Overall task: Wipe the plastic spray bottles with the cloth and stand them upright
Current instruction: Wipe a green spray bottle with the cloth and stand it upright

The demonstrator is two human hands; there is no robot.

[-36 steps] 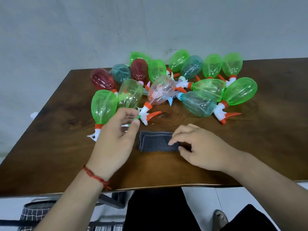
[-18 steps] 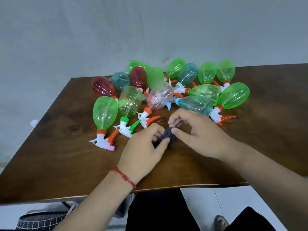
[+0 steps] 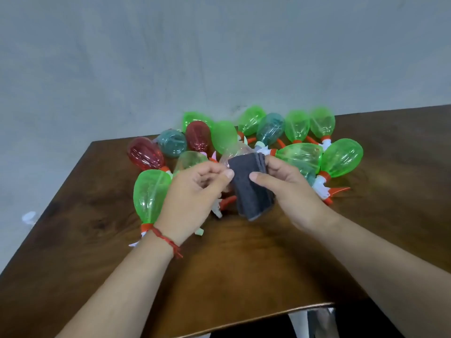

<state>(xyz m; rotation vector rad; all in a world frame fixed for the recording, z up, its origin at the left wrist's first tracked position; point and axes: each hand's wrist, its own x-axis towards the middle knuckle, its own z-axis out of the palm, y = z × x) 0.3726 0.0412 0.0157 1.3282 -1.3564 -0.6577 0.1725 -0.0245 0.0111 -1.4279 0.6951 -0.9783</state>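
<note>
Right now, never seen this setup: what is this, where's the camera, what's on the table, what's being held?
No robot here: these are a person's two bare hands, filmed by one wide-angle camera worn on the head, looking forward and down. The left hand, with a red string at its wrist, and the right hand both pinch a folded dark grey cloth over a brown wooden table. Behind it lie many plastic spray bottles, mostly green, some red or teal, all on their sides.

no readable text, labels or numbers
</note>
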